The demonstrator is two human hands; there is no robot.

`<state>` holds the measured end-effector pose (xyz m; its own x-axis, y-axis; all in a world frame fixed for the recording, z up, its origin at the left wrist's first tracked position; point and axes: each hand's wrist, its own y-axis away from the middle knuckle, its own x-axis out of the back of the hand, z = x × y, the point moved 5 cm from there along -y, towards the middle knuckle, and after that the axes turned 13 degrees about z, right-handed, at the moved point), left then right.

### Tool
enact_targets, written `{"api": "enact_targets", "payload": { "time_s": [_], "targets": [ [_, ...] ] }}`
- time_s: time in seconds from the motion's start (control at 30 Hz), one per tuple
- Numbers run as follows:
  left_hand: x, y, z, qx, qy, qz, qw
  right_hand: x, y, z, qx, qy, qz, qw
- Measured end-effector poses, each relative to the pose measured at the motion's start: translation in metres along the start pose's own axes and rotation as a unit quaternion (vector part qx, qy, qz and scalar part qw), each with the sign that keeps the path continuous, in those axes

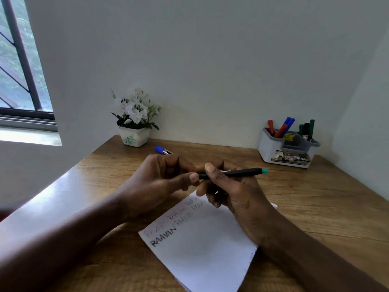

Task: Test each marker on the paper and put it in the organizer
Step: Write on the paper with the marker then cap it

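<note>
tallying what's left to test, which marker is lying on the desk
The blue marker by the flower pot: it lies flat on the desk, while the black one is held and the rest stand in the organizer.

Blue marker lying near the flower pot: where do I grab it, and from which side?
Pinch the blue marker across its capped end from above, probably: it lies flat on the table, and the left hand hides the rest of its barrel.

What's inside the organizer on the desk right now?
Red markers, blue markers and dark green markers stand in the organizer; its walls hide their lower ends.
</note>
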<state>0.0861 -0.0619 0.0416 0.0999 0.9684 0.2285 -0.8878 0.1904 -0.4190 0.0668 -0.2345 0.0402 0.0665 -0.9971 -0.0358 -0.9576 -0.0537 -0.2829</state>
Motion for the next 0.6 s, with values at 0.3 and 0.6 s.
{"api": "enact_targets", "payload": {
  "time_s": [0.3, 0.6],
  "targets": [
    [0.006, -0.005, -0.011, -0.02, -0.403, -0.084, 0.911, 0.021, -0.006, -0.001, 0.059, 0.33, -0.058, 0.94],
    [-0.002, -0.005, -0.02, -0.028, -0.457, -0.14, 0.878, 0.058, -0.017, -0.027, 0.185, 0.239, 0.22, 0.927]
  ]
}}
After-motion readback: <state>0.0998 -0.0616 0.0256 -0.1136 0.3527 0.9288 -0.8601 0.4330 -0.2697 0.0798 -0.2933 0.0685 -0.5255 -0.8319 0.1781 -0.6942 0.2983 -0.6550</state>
